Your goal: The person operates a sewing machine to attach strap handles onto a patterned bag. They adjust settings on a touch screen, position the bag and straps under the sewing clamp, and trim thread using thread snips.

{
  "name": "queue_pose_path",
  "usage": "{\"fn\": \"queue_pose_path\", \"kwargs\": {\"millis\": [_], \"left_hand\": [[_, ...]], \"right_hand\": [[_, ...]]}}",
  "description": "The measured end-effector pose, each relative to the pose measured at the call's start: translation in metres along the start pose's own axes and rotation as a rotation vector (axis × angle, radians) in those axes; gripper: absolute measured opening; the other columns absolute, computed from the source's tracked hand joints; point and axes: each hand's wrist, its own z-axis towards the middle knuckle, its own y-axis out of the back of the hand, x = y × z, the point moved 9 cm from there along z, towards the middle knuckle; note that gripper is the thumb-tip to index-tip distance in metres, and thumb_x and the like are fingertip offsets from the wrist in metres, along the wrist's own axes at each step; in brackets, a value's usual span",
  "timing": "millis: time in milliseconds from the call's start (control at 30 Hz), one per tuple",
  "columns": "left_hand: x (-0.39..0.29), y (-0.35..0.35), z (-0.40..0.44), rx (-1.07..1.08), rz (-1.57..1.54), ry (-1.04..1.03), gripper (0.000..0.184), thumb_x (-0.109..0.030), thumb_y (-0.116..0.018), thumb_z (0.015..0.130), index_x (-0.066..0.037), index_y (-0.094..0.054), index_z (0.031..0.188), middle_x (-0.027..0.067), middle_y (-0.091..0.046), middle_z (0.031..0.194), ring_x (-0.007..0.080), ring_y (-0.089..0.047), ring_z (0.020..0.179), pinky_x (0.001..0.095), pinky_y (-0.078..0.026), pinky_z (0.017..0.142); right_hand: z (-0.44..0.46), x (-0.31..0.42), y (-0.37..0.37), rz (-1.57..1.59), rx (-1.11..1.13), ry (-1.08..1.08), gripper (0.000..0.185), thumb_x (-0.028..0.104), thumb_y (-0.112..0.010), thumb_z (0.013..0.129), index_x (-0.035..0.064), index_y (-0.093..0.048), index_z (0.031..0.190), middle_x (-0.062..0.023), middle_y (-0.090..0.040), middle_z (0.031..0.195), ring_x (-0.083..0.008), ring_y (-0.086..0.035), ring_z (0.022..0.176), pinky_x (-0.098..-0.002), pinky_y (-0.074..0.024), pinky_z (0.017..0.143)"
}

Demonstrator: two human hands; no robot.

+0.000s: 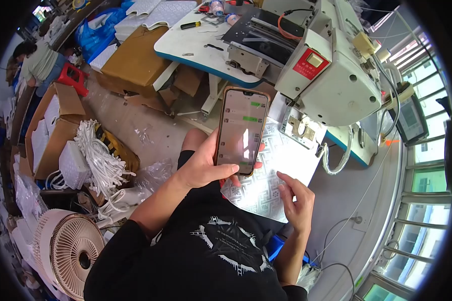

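Note:
My left hand (202, 164) is closed round the lower part of a smartphone (238, 138), with the thumb across the screen's bottom edge. The phone is upright in a brown-edged case, and its lit screen displays a chat with several green message bubbles. Off to the lower right of the phone, my right hand (298, 201) holds nothing; its index finger is extended and the others are loosely bent. Beneath both hands lies a white panel with a grey geometric pattern (258, 193), brightly lit by the lamp of the sewing machine (331, 93).
A white worktable (188, 45) with a blue edge carries a screwdriver (190, 25) and metal parts. At left are a cardboard box (68, 108), bundled white cords (100, 158) and a fan (68, 251). A person (42, 62) bends near a red stool (73, 78). Windows line the right.

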Motion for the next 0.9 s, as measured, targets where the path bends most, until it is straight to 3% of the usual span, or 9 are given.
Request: {"fn": "queue_pose_path", "kwargs": {"millis": [233, 367, 467, 500, 533, 600, 833, 867, 900], "left_hand": [[-0.007, -0.006, 0.003, -0.006, 0.080, -0.038, 0.086, 0.006, -0.059, 0.094, -0.008, -0.012, 0.164, 0.0285, -0.050, 0.155, 0.0386, -0.068, 0.127, 0.0340, -0.067, 0.069], [-0.006, -0.013, 0.004, 0.039, -0.012, 0.039, 0.086, 0.004, -0.061, 0.095, -0.007, -0.012, 0.164, 0.0262, -0.050, 0.156, 0.0366, -0.066, 0.129, 0.0336, -0.067, 0.069], [0.001, -0.022, -0.004, 0.125, 0.008, 0.134, 0.088, 0.002, -0.062, 0.096, -0.009, -0.010, 0.166, 0.0168, -0.052, 0.153, 0.0289, -0.067, 0.128, 0.0322, -0.066, 0.075], [0.001, -0.027, -0.009, 0.136, -0.019, 0.125, 0.090, 0.002, -0.062, 0.096, -0.009, -0.007, 0.167, 0.0171, -0.051, 0.154, 0.0297, -0.066, 0.129, 0.0329, -0.066, 0.075], [0.002, -0.031, -0.013, 0.148, -0.063, 0.128, 0.092, 0.002, -0.061, 0.096, -0.010, -0.005, 0.168, 0.0173, -0.051, 0.156, 0.0306, -0.066, 0.130, 0.0336, -0.066, 0.074], [-0.011, -0.035, -0.013, 0.188, -0.070, 0.099, 0.091, 0.003, -0.060, 0.096, -0.009, -0.005, 0.168, 0.0212, -0.049, 0.158, 0.0329, -0.066, 0.130, 0.0329, -0.066, 0.073], [-0.008, -0.052, -0.017, 0.320, -0.088, 0.154, 0.092, 0.006, -0.056, 0.097, -0.009, -0.001, 0.169, 0.0244, -0.046, 0.161, 0.0335, -0.065, 0.132, 0.0309, -0.065, 0.073], [-0.006, -0.057, -0.017, 0.342, -0.116, 0.171, 0.091, 0.006, -0.055, 0.097, -0.009, -0.001, 0.169, 0.0240, -0.045, 0.161, 0.0330, -0.065, 0.132, 0.0308, -0.065, 0.073], [-0.005, -0.061, -0.019, 0.369, -0.147, 0.192, 0.091, 0.006, -0.055, 0.097, -0.009, -0.001, 0.169, 0.0236, -0.045, 0.162, 0.0324, -0.065, 0.132, 0.0307, -0.065, 0.074]], "right_hand": [[-0.008, -0.005, 0.009, -0.006, -0.009, -0.011, 0.027, 0.001, -0.072, 0.092, 0.0012, -0.077, 0.119, -0.0076, -0.061, 0.073, -0.0147, -0.054, 0.064, -0.0306, -0.0465, 0.062], [-0.026, -0.008, 0.014, 0.028, -0.015, 0.009, 0.026, 0.004, -0.075, 0.089, -0.0009, -0.077, 0.115, -0.0093, -0.062, 0.074, -0.0163, -0.057, 0.063, -0.0301, -0.0459, 0.061], [-0.083, -0.045, 0.032, 0.268, -0.187, -0.109, 0.010, 0.003, -0.077, 0.081, -0.0007, -0.077, 0.091, -0.0074, -0.070, 0.078, -0.0189, -0.064, 0.070, -0.0297, -0.0508, 0.073], [-0.104, -0.062, 0.034, 0.399, -0.110, -0.177, 0.011, 0.008, -0.073, 0.090, 0.0002, -0.076, 0.097, -0.0077, -0.075, 0.092, -0.0164, -0.067, 0.080, -0.0296, -0.0515, 0.074], [-0.111, -0.037, 0.037, 0.636, 0.019, -0.199, 0.029, 0.030, -0.075, 0.101, 0.0026, -0.072, 0.109, -0.0033, -0.065, 0.098, -0.0132, -0.053, 0.079, -0.0245, -0.0426, 0.073], [-0.140, -0.056, 0.034, 0.684, 0.072, -0.388, 0.020, 0.023, -0.070, 0.104, 0.0029, -0.070, 0.104, -0.0046, -0.064, 0.089, -0.0099, -0.052, 0.075, -0.0258, -0.0431, 0.067], [-0.246, -0.183, -0.060, 0.453, 0.164, -0.794, 0.023, 0.025, -0.074, 0.102, 0.0024, -0.070, 0.102, 0.0000, -0.064, 0.083, -0.0126, -0.053, 0.069, -0.0307, -0.0467, 0.064], [-0.246, -0.194, -0.077, 0.449, 0.173, -0.790, 0.023, 0.025, -0.074, 0.102, 0.0024, -0.070, 0.102, 0.0000, -0.064, 0.083, -0.0126, -0.053, 0.069, -0.0307, -0.0467, 0.064], [-0.231, -0.182, -0.085, 0.179, 0.184, -0.477, 0.022, 0.023, -0.073, 0.103, 0.0010, -0.070, 0.103, -0.0035, -0.067, 0.085, -0.0174, -0.058, 0.072, -0.0344, -0.0497, 0.067]]}}
